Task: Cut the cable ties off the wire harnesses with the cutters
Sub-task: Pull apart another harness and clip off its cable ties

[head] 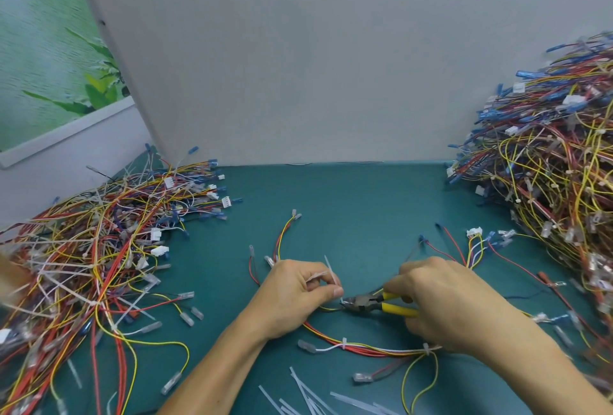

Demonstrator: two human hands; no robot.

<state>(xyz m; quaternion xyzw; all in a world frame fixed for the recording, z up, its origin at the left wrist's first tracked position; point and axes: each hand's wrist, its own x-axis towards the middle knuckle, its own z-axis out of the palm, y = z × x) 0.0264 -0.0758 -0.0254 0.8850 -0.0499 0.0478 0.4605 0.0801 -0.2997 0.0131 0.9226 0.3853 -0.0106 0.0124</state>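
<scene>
A wire harness (351,346) of red, yellow and white wires lies on the green table in front of me. White cable ties (344,344) still bind it at two spots. My left hand (298,295) pinches the harness and holds cut white ties (331,273) between its fingers. My right hand (444,301) grips the yellow-handled cutters (374,304). The cutter jaws sit at a tie right beside my left thumb.
A big heap of harnesses (550,162) rises at the right. A flatter heap of loose wires and cut ties (99,248) spreads at the left. Cut tie strips (308,394) lie near the front edge. A grey panel (298,66) stands behind the table (348,202).
</scene>
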